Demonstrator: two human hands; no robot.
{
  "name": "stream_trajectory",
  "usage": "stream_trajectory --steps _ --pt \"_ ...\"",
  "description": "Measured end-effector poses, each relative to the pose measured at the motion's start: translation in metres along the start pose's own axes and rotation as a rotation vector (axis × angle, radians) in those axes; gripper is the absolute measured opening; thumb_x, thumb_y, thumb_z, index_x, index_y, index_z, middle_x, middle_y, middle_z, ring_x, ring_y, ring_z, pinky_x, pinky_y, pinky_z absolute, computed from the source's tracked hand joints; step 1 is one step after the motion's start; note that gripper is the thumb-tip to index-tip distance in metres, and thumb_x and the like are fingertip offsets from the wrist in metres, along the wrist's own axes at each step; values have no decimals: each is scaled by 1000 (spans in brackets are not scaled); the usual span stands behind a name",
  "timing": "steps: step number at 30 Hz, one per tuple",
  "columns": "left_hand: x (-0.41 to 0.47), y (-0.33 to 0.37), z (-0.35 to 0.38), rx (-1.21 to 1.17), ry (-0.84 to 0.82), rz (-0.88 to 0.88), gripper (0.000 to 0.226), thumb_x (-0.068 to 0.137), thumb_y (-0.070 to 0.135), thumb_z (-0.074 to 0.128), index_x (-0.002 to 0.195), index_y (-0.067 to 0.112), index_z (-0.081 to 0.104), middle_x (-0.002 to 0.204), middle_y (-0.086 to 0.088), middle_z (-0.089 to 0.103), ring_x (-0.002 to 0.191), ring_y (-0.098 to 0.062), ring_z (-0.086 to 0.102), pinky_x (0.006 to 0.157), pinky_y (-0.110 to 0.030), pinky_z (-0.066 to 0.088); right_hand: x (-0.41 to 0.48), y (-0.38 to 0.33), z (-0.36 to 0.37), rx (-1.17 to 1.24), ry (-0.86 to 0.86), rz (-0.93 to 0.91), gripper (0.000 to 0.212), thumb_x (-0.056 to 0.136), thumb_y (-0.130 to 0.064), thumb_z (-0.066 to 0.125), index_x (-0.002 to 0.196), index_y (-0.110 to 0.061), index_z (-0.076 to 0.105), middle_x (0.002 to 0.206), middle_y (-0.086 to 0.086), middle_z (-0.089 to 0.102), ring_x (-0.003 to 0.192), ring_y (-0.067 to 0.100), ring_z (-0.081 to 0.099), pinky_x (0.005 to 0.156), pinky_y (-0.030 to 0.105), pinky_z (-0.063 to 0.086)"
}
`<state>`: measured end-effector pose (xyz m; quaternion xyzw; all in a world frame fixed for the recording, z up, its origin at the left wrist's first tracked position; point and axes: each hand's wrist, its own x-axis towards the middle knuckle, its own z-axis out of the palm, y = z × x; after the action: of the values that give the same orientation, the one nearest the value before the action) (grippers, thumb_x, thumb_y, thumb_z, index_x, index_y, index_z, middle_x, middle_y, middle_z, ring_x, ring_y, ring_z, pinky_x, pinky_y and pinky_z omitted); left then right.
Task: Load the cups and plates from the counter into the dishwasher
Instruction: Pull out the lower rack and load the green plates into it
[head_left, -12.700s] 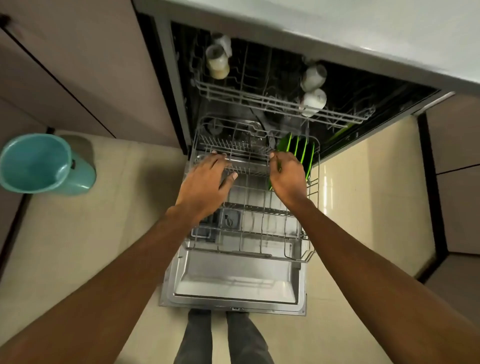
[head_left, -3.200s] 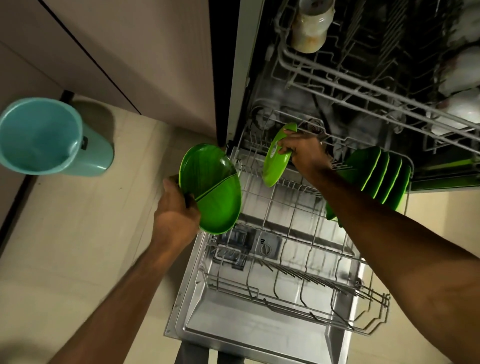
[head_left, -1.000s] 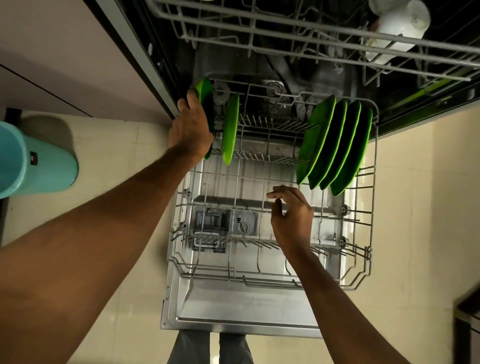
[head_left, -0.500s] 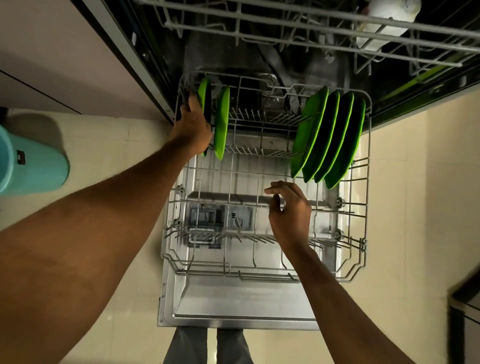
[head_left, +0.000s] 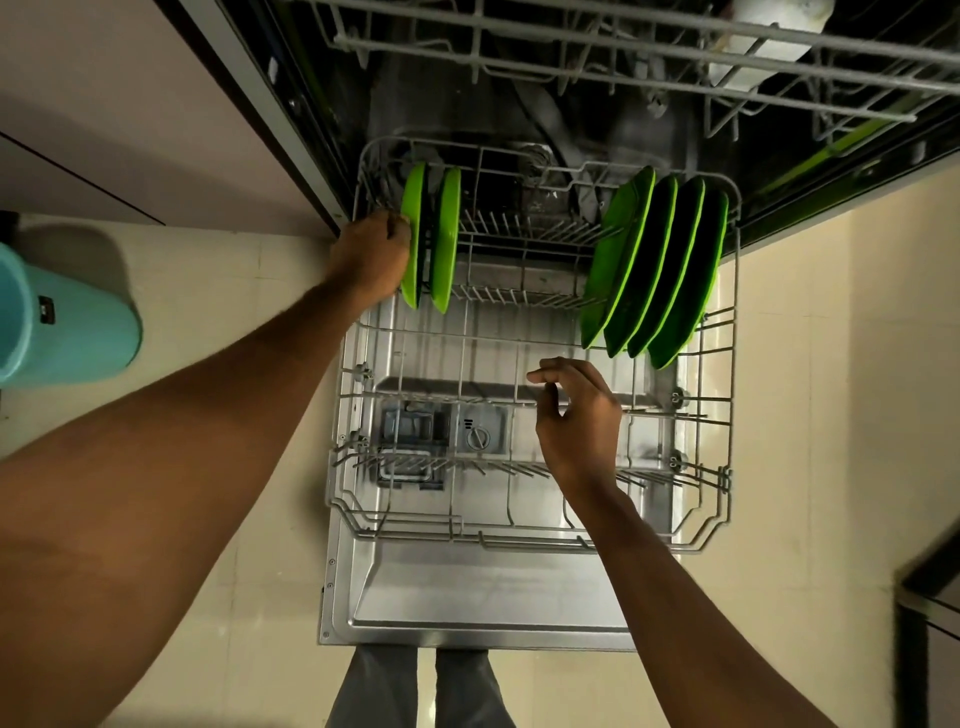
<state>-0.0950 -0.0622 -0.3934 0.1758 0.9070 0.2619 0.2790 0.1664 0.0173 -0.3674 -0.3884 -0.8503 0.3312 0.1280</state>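
My left hand (head_left: 370, 257) is at the far left corner of the lower rack (head_left: 724, 415), fingers curled against the outer of two green plates (head_left: 410, 234) standing upright there; whether they grip it I cannot tell. Four more plates (head_left: 654, 270) lean at the far right. My right hand (head_left: 576, 421) hovers mid-rack, fingers loosely spread, holding nothing.

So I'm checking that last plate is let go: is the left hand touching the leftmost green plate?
Touching. The head view shows the left hand with its knuckles pressed against the leftmost green plate, no gap visible.
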Motion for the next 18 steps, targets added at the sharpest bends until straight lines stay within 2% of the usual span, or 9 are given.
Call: stream_trajectory --steps 3,6,8,10,13,14,18 --pt "-13 0 -1 -12 86 21 43 97 47 39 111 11 57 103 -11 62 92 -28 60 72 -31 41 -2 -5 -1 -5 -17 5 24 80 12 61 89 -8 73 97 4 68 86 2 56 70 -3 38" --pt "-39 6 -6 9 145 99 47 94 48 45 125 13 52 123 -13 58 108 -31 58 85 -39 49 -3 -16 -6 23 -47 -5 26 82 10 59 94 -10 71 101 2 67 87 0 56 69 0 41" --pt "-62 13 -15 94 160 188 50 92 52 43 127 16 51 125 -10 57 109 -31 57 88 -45 50 -3 -28 -13 60 -67 -6 26 84 7 57 96 -12 71 103 -1 66 85 2 58 67 7 46" --pt "-82 17 -23 191 162 261 50 94 49 44 130 16 51 127 -9 57 114 -30 54 92 -44 46 -2 -41 -19 80 -76 2 25 85 3 56 98 -13 70 104 -2 65 85 6 61 67 15 49" --pt "-120 26 -45 247 161 301 47 95 45 47 132 16 49 129 -7 56 119 -27 51 96 -41 42 0 -68 -38 73 -103 0 24 87 -3 56 104 -13 70 106 0 66 91 10 62 72 1 38" --pt "-132 29 -52 245 161 308 47 95 46 47 132 17 49 130 -6 55 120 -26 50 97 -41 42 0 -77 -44 71 -123 0 23 89 -5 57 106 -14 69 107 0 66 92 11 62 73 1 36" --pt "-178 47 -82 242 167 300 47 95 45 46 134 18 48 134 -3 53 125 -23 48 102 -43 40 -6 -111 -74 62 -177 6 25 92 -14 56 115 -18 66 113 0 64 95 13 62 78 20 45"
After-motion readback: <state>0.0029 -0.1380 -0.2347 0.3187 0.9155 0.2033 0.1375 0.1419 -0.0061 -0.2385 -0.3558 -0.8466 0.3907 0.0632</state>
